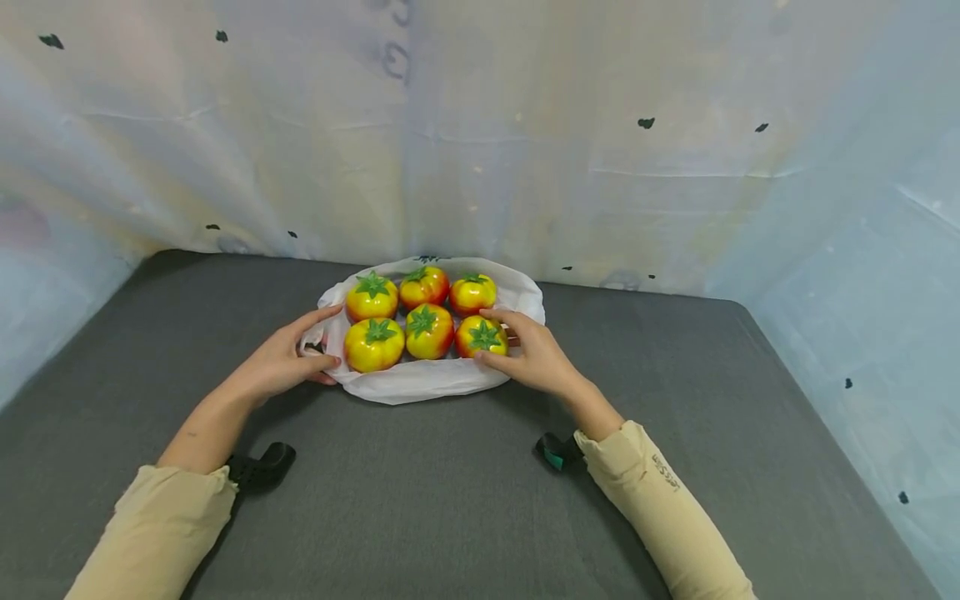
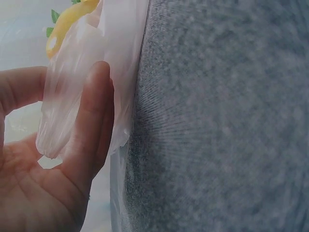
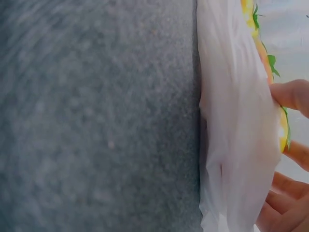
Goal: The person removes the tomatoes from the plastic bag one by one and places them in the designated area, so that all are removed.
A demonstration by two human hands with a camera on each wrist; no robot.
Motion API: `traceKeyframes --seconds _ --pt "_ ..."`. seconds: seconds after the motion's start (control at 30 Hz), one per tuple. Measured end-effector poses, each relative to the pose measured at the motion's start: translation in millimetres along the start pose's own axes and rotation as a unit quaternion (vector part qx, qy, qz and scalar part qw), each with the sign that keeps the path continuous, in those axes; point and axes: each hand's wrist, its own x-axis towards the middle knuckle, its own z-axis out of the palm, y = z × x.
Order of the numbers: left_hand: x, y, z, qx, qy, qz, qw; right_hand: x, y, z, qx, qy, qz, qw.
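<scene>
A white plastic bag [image 1: 408, 386] lies spread on the dark table, its rim folded open around several yellow-and-red tomatoes [image 1: 425, 331] with green star-shaped tops. My left hand [image 1: 281, 358] holds the bag's left end, thumb on the near side and fingers on the far side. In the left wrist view, crumpled film sits between that thumb [image 2: 96, 96] and the fingers. On the right, my right hand [image 1: 536, 354] grips the front right tomato [image 1: 482, 335] between thumb and index finger. Its other fingers [image 3: 285, 193] are beside the bag's right end, partly hidden in the head view.
The dark grey tabletop [image 1: 420, 500] extends to both sides and toward me. Behind it hangs a pale sheet [image 1: 525, 167] with small dark marks, close to the bag's far rim. A black wrist mount [image 1: 262, 468] is on the left forearm, another [image 1: 558, 452] on the right.
</scene>
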Motion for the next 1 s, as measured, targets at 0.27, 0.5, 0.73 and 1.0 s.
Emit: traceKeyframes --seconds 0.27,0.5,0.73,1.0 --pt "-0.8 2.1 -0.7 0.005 0.002 0.005 1.0 2.5 -7 -5 0.01 0.017 0.022 0.9996" --pt "-0.3 0.8 -0.2 0.013 -0.001 0.003 0.9999 1.6 -12 -10 0.016 0.027 0.051 0.9982" --pt "1.9 0.3 -1.5 0.005 -0.004 0.008 0.9999 -0.5 -14 -19 0.037 0.047 0.057 0.9966" --pt "2.6 -1.8 -1.2 0.008 -0.002 0.01 0.9999 -6.1 -12 -34 0.039 0.08 0.057 0.9944"
